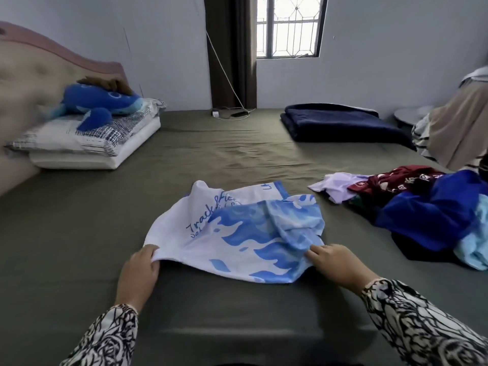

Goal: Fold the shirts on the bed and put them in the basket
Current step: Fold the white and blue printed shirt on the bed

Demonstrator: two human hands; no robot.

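A: Hands first. Left hand (pixel 139 268) pinches the near left corner of the white-and-blue printed shirt (pixel 237 233), fingers curled over the hem. Right hand (pixel 334 262) grips the near right edge, where a blue fold bunches.

B: Why held there?

A: Likely to draw the hem taut and lay the shirt flat on the olive bed sheet (pixel 79 233) before the first fold. It lies between and just beyond both hands, rumpled, one blue flap turned over itself.

B: What's past it?

A: Right of the right hand, a heap of unfolded clothes (pixel 412 207): white, maroon, royal blue, pale blue. Probably kept within reach for next turns. Farther, a folded navy blanket (pixel 340 125). Far left of the left hand, stacked pillows (pixel 87 143) with a blue plush toy (pixel 103 104) on top.

B: Basket?

A: Not in view.
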